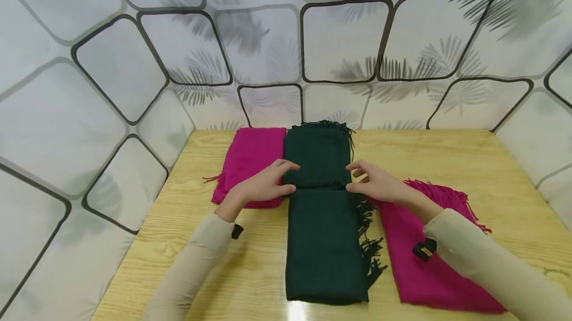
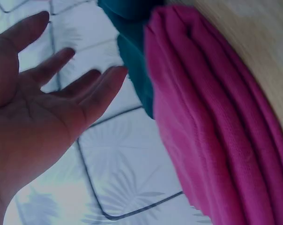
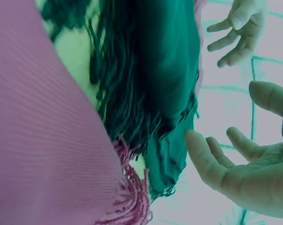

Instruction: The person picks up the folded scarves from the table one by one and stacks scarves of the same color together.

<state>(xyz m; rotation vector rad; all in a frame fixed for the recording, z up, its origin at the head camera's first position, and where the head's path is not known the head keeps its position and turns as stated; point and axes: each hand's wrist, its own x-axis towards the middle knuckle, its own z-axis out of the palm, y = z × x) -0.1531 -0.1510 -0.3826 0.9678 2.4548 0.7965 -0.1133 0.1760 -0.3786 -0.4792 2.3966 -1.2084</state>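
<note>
So the table is a light wood top, boxed in by white patterned walls. Biggest thing on it is the green scarf, a long folded strip running away from the person down the middle, with its far part doubled over so there's a fold edge across it about halfway up. Fringe hangs off its right side. A pink scarf lies just right of it, under the right forearm, and a second pink scarf sits folded on the left, touching the green one's far part.

Left hand is at the green scarf's left edge right at that fold line, fingers loose and spread; the wrist view shows an open palm holding nothing. Right hand mirrors it at the right edge, also relaxed with nothing pinched as far as I can tell.

Looks to me like mid-fold, the flap just laid down. Next move probably calls for both hands gripping an end evenly and keeping the edges lined up so the fringe doesn't drag crooked.
</note>
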